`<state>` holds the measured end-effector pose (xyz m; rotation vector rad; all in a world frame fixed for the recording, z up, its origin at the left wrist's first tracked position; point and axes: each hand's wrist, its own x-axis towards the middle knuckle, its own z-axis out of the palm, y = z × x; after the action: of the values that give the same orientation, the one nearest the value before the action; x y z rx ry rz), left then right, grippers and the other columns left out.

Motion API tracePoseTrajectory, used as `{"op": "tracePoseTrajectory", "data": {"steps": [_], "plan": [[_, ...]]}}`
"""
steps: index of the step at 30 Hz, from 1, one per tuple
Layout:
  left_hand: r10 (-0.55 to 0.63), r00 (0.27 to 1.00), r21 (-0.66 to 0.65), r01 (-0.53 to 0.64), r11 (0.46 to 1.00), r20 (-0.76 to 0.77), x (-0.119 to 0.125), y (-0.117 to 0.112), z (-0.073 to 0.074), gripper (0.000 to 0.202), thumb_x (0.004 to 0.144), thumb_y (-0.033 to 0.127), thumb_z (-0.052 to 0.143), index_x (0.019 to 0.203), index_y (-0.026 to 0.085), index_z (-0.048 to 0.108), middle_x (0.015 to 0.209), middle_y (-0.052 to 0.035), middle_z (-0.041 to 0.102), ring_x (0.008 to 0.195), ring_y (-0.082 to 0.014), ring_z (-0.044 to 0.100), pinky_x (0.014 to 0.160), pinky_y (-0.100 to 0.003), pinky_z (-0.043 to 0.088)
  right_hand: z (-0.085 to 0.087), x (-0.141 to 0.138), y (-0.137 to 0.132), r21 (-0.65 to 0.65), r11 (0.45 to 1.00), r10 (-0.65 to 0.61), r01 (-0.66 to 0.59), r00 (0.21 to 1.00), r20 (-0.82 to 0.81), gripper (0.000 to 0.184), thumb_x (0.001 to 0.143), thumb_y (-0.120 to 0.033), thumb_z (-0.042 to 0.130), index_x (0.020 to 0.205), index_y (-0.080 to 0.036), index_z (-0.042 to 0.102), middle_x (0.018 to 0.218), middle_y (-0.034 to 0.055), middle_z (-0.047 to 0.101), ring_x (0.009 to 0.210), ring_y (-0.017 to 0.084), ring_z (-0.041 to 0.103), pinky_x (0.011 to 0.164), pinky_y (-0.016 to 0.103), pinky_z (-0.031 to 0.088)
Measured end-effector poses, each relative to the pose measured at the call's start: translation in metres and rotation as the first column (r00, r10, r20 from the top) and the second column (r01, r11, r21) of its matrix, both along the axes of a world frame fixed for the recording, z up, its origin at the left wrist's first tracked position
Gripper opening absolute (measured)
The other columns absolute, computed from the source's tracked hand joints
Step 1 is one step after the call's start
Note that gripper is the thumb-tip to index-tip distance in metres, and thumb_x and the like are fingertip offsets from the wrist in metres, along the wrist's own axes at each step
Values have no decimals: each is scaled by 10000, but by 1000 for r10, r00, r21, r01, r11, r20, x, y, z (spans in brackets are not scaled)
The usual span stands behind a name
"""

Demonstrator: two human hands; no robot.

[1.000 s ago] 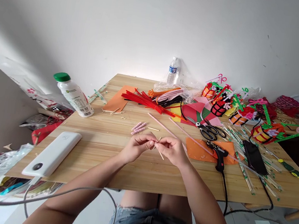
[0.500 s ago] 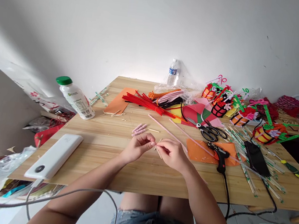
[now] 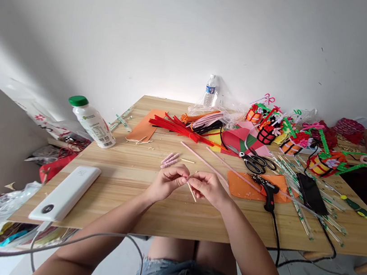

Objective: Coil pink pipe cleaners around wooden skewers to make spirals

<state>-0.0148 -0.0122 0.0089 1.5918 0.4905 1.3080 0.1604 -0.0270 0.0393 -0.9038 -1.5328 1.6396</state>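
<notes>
The thin wooden stick (image 3: 192, 195) was at the near-middle of the counter (image 3: 121, 192), held just above it, slanting from the fingertips toward five o'clock. The right hand's (image 3: 211, 189) grip was pinched on it near the upper end, leaving the lower length bare. The left hand (image 3: 167, 184) met it there with thumb and fingers bunched; whether that grip was closed on the stick too, or merely touched it, could not be told.

Such a stick would probably handle as very light and stiff, smooth enough to roll between the fingertips, and liable to snap if bent hard. A gentle pinch close to one end looked the best hold, with the rest free to turn.

From the hands, three pink fuzzy rolls (image 3: 170, 159) lay side by side at ten o'clock, a loose stick (image 3: 187, 161) at twelve, and two pink fuzzy stems (image 3: 203, 162) at one. These stems should be soft and bendable. Black-handled scissors (image 3: 255, 164) lay at two o'clock, and a glue gun (image 3: 269, 196) at three.
</notes>
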Motion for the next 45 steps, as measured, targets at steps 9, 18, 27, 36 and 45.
{"op": "tracePoseTrajectory", "data": {"steps": [9, 18, 27, 36, 45], "plan": [[20, 997, -11, -21, 1000, -80, 0, -3, 7, 146, 825, 311, 658, 834, 174, 706, 773, -35, 622, 712, -138, 569, 661, -294, 476, -2, 2, 2, 337, 920, -238, 200, 969, 72, 209, 775, -337, 632, 704, -141, 644, 542, -12, 555, 446, 81, 435, 415, 209, 327], [44, 995, -360, -72, 930, -84, 8, -2, 3, 356, 664, 454, 770, 692, 144, 596, 587, 31, 513, 536, -87, 445, 520, -221, 362, -8, 2, 4, 830, 547, -393, 110, 909, 138, 121, 817, -185, 566, 712, -162, 623, 639, 33, 614, 557, 113, 508, 549, 242, 410], [60, 989, -253, -93, 963, -136, 5, -3, 5, 338, 766, 470, 677, 705, 148, 597, 628, 13, 497, 562, -100, 434, 542, -241, 357, 5, 6, 1, 430, 899, -208, 80, 943, 258, 211, 867, -311, 565, 775, -145, 658, 597, -4, 579, 506, 92, 489, 483, 209, 391], [-33, 999, -261, 27, 965, -18, 5, -3, -6, 253, 789, 409, 672, 790, 161, 623, 760, -7, 525, 651, -120, 486, 617, -271, 412, 5, 5, 2, 11, 1000, 22, -24, 993, 116, 381, 799, -501, 633, 699, -134, 618, 527, -14, 570, 425, 68, 457, 390, 185, 301], [-18, 999, -293, 8, 956, -32, 6, -4, 1, 315, 785, 472, 656, 801, 159, 628, 724, -13, 546, 625, -119, 486, 616, -284, 437, -2, 2, 1, 265, 958, -153, 105, 974, 169, 283, 825, -403, 612, 738, -138, 660, 527, -32, 502, 452, 75, 405, 434, 210, 315]]}}
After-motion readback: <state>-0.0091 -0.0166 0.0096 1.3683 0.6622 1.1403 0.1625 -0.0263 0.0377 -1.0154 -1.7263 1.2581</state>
